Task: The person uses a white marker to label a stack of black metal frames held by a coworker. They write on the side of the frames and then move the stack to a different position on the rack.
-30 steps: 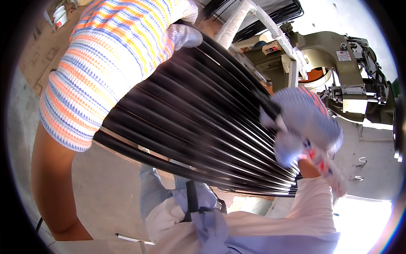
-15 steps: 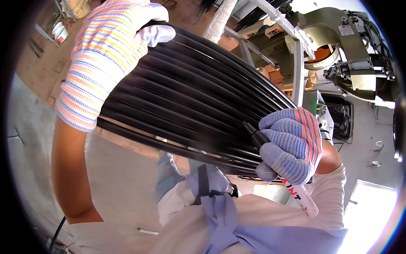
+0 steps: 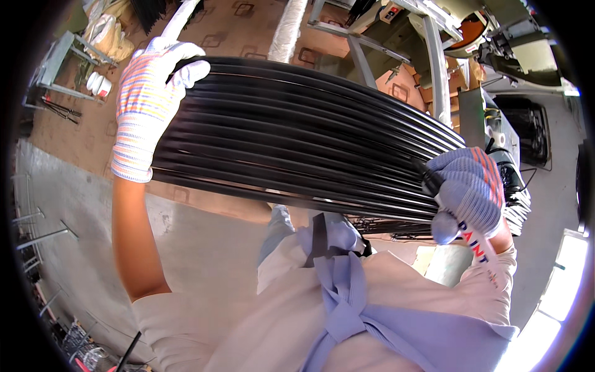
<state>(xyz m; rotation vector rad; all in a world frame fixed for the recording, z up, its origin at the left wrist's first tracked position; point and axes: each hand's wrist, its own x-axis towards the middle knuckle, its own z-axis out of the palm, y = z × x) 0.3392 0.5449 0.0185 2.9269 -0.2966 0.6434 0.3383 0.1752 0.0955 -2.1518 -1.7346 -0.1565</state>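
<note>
A wide row of long black cables or tubes (image 3: 291,136) lies side by side in front of me, bowing slightly from left to right. My left hand (image 3: 149,93), in a striped knitted glove, is closed round the row's far left end, with thumb and fingers showing at the upper edge. At the right end, my right hand (image 3: 471,186) in a similar glove is wrapped round a white marker pen (image 3: 480,251). The pen's black end (image 3: 427,177) points up and left over the cables. Whether that hand also holds cables is hidden.
Behind the cables stand a metal frame (image 3: 437,74) and a green machine (image 3: 527,56) at upper right. A post wrapped in whitish film (image 3: 287,31) rises at the back. Brown patterned floor covering (image 3: 248,31) meets grey floor (image 3: 80,198); metal stands (image 3: 56,235) are at left.
Both hands and the cables have shifted apart and now lie more level. My right hand has moved right with the marker pen; my left hand sits lower and farther away.
</note>
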